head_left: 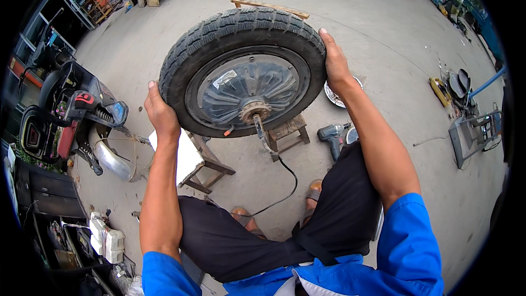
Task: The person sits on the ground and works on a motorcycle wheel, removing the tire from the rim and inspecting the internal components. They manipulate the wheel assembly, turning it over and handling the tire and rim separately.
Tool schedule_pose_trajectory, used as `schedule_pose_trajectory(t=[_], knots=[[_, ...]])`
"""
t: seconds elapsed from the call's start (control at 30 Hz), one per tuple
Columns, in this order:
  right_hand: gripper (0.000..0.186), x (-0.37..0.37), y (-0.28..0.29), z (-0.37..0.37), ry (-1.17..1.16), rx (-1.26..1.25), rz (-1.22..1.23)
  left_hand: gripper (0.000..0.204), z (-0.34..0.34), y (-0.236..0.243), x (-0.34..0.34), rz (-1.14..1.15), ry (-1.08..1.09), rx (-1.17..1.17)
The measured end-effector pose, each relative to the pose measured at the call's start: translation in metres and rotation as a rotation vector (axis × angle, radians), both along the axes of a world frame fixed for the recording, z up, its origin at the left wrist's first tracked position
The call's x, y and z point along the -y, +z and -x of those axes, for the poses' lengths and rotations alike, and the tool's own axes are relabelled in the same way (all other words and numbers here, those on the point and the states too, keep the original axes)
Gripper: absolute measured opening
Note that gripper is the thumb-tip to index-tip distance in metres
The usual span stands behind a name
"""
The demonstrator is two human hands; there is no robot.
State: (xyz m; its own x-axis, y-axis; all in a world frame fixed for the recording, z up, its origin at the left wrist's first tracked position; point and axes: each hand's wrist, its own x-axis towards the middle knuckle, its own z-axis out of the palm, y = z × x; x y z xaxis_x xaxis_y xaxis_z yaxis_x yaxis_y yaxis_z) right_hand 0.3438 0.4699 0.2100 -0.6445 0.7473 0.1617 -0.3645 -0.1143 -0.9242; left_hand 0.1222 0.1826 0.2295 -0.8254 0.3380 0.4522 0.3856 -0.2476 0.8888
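Between my two hands I hold up a hub motor wheel with a black treaded tyre. Its dark ribbed hub cover faces me, with an axle and a toothed ring at its centre. My left hand grips the tyre's left side, the thumb pointing up along it. My right hand clasps the opposite side, higher up. A black cable hangs from the axle and loops down towards my feet. A small wooden stool stands under the wheel; whether they touch I cannot tell.
Left of my knees stands another wooden stool with a white sheet on it. A cordless drill and a round metal dish lie on the right. A partly dismantled scooter stands at the left, a tool chest below it.
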Motion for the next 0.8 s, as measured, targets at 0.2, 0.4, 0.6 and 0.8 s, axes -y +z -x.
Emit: schedule_pose_trajectory(t=[0.2,0.4,0.6,0.8], knots=[[0.05,-0.011,-0.01,0.006,0.035,0.022,-0.006,0.052,-0.001,0.002,0.002,0.001,0.0,0.03],[0.047,-0.006,-0.006,0.004,0.094,-0.019,0.067,0.05,-0.001,0.005,0.005,-0.014,-0.017,0.04],[0.043,0.007,0.0,0.001,0.057,-0.049,0.148,0.047,0.0,0.006,0.013,0.005,-0.02,0.001],[0.041,0.004,-0.009,-0.001,0.111,-0.016,0.247,0.044,-0.011,0.014,0.02,-0.004,-0.017,0.002]])
